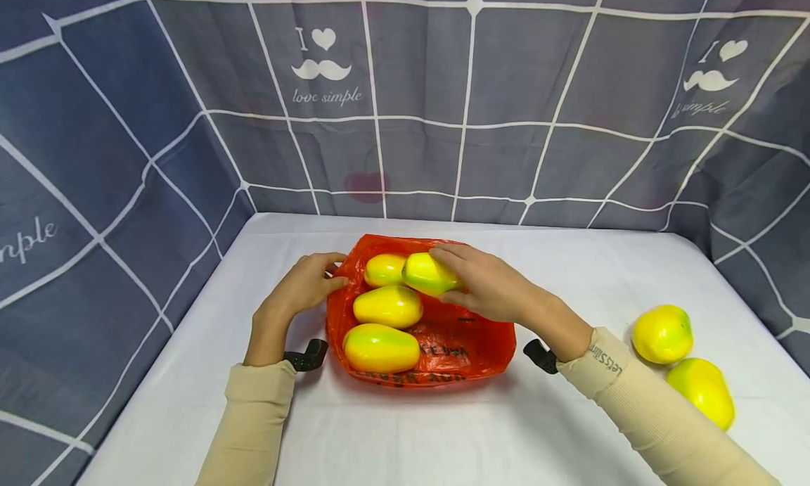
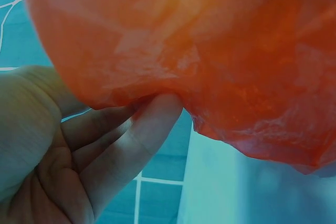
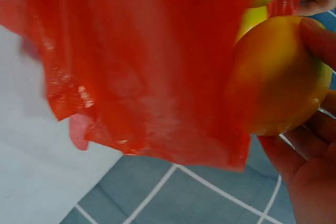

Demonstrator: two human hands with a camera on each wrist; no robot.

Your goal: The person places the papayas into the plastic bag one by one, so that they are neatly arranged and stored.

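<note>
A red plastic bag [image 1: 443, 356] lies with its mouth open on the table, dark lettering on it. Three yellow-green mangoes rest in its left part: a front one [image 1: 381, 348], a middle one [image 1: 388, 307] and a back one [image 1: 383, 269]. My left hand [image 1: 302, 283] pinches the bag's left rim; in the left wrist view its fingers [image 2: 131, 153] meet the red film. Over the back of the bag, my right hand [image 1: 490, 280] holds another mango [image 1: 430, 273]. The right wrist view shows fingers and thumb around this mango [image 3: 281, 77], with red film partly covering it.
Two more mangoes, one behind [image 1: 662, 333] and one in front [image 1: 702, 392], lie on the white-covered table [image 1: 405, 444] at the right, beside my right sleeve. A grey checked cloth [image 1: 418, 85] hangs behind the table and along its sides.
</note>
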